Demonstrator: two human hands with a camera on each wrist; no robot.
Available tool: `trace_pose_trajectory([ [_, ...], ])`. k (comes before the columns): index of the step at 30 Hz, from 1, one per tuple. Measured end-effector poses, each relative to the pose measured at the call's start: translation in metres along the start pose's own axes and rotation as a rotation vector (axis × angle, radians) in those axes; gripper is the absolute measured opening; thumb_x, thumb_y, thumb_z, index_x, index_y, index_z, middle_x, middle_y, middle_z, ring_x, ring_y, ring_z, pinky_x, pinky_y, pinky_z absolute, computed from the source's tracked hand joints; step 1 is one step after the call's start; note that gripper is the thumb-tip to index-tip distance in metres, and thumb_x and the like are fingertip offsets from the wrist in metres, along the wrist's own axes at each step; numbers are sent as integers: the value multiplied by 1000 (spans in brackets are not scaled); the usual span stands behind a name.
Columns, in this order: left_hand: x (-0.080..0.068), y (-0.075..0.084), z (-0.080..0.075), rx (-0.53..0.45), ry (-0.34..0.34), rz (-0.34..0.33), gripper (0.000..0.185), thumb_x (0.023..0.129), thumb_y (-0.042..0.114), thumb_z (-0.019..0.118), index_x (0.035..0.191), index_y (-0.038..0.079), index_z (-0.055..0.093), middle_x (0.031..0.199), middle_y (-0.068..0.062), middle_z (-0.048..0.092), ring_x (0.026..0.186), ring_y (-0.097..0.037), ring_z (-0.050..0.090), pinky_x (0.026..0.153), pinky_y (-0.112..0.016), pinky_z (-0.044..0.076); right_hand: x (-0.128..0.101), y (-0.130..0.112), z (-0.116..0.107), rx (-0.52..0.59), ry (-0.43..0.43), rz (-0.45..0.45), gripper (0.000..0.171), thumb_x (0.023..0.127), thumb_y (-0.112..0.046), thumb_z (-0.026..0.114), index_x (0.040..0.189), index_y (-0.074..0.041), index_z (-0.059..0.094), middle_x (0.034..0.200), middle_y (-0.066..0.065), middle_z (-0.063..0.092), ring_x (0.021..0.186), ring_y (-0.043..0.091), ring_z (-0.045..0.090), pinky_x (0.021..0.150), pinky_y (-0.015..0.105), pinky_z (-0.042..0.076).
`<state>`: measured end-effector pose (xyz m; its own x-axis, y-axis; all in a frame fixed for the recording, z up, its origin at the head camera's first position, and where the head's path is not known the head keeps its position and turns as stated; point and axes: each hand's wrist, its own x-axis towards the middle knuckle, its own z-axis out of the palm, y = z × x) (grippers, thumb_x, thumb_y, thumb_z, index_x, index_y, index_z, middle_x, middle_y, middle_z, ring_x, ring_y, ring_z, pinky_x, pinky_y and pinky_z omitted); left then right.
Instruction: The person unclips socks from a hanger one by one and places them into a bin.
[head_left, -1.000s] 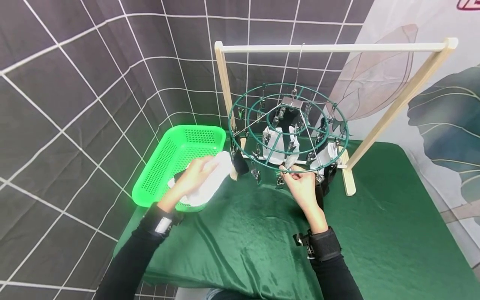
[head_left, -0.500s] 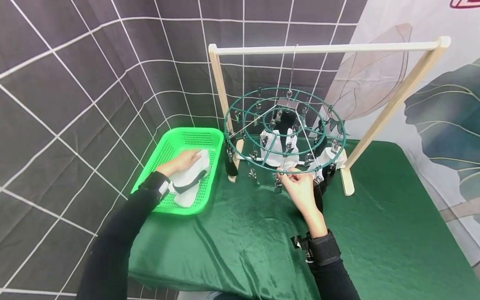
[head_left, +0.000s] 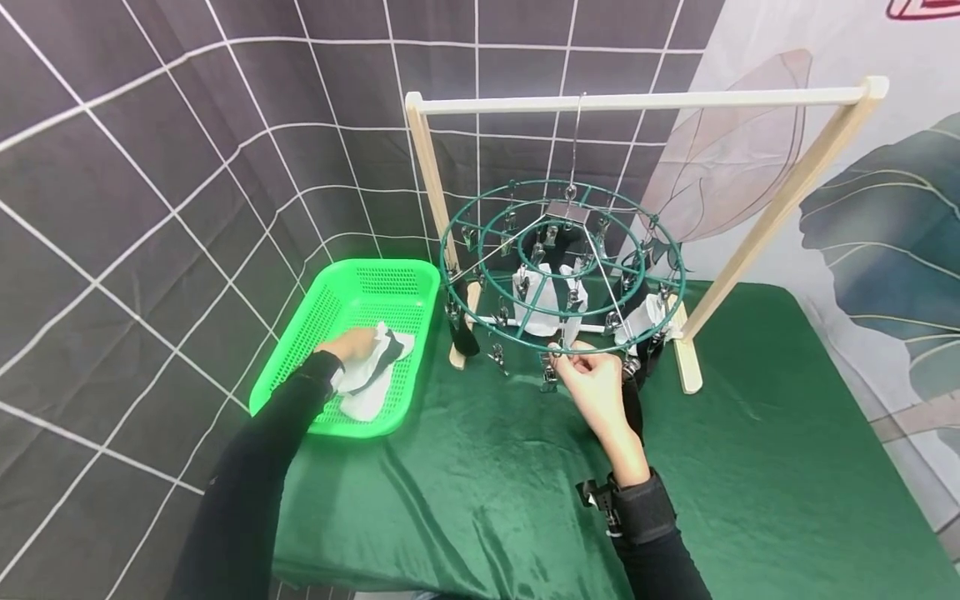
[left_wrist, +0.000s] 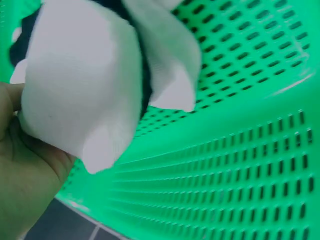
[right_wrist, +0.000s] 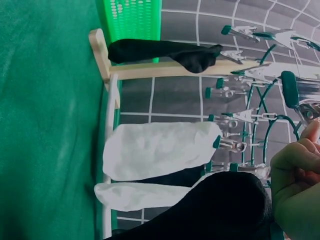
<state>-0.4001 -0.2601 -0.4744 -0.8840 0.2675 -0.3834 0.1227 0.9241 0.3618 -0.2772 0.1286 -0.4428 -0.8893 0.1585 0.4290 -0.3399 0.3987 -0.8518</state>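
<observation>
My left hand (head_left: 352,343) is down inside the green basket (head_left: 390,279) and grips a white sock (head_left: 367,375) with black trim. The left wrist view shows that white sock (left_wrist: 85,85) bunched against my palm (left_wrist: 22,175), above the basket's perforated wall (left_wrist: 235,165). My right hand (head_left: 570,354) pinches a metal clip at the near rim of the round green clip hanger (head_left: 480,221). In the right wrist view my curled fingers (right_wrist: 295,167) sit beside a hanging black sock (right_wrist: 220,205), white socks (right_wrist: 160,150) and the clips (right_wrist: 240,116).
The hanger hangs by a hook from a wooden rack (head_left: 637,100) standing on the green cloth-covered table (head_left: 750,467). White socks (head_left: 543,300) and a black sock (head_left: 463,333) hang from clips. A grid-patterned backdrop (head_left: 150,167) stands to the left and behind.
My left hand carried the white sock from above the basket's near rim down into the basket. My right hand stayed at the hanger's near rim.
</observation>
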Motion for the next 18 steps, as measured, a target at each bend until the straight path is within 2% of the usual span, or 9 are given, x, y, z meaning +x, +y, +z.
trace_pose_trajectory([
  [4,-5,-5,5,-151,-51,-170,48,104,29,23,133,-3,44,138,-30,43,124,-46,42,97,-52,40,-2,-2,0,-2,14,10,45,85,-23,70,52,-11,42,46,-11,24,43,0,20,44,24,18],
  [6,-6,-7,6,-204,-71,-220,56,103,35,18,137,-2,42,140,-30,41,125,-46,41,96,-51,41,-1,-3,0,-3,23,0,45,85,-22,71,51,-11,42,45,-10,24,43,-1,20,44,24,18],
  [7,-5,-8,6,-216,-73,-225,58,103,38,17,139,-2,40,141,-29,39,127,-46,40,98,-53,39,-1,-3,0,-4,29,-8,45,85,-21,71,51,-11,43,46,-10,24,43,-1,20,44,24,19],
  [10,-2,-11,3,-141,-83,-129,56,104,33,20,143,-5,31,144,-32,33,131,-48,33,104,-55,32,0,-2,0,-18,48,-30,44,84,-19,72,51,-11,43,46,-10,24,43,-1,20,45,24,19],
  [13,2,-20,-1,-44,-58,-20,52,103,25,29,143,-9,28,142,-35,33,131,-51,31,107,-56,27,1,0,2,-32,59,-45,44,84,-18,72,51,-13,43,47,-11,24,43,1,20,44,24,20],
  [18,-1,-40,2,-32,-44,-44,60,102,36,33,138,-13,34,138,-35,39,126,-50,38,102,-56,34,0,5,5,-43,72,-64,44,85,-19,71,51,-15,42,49,-10,27,44,3,24,43,22,20],
])
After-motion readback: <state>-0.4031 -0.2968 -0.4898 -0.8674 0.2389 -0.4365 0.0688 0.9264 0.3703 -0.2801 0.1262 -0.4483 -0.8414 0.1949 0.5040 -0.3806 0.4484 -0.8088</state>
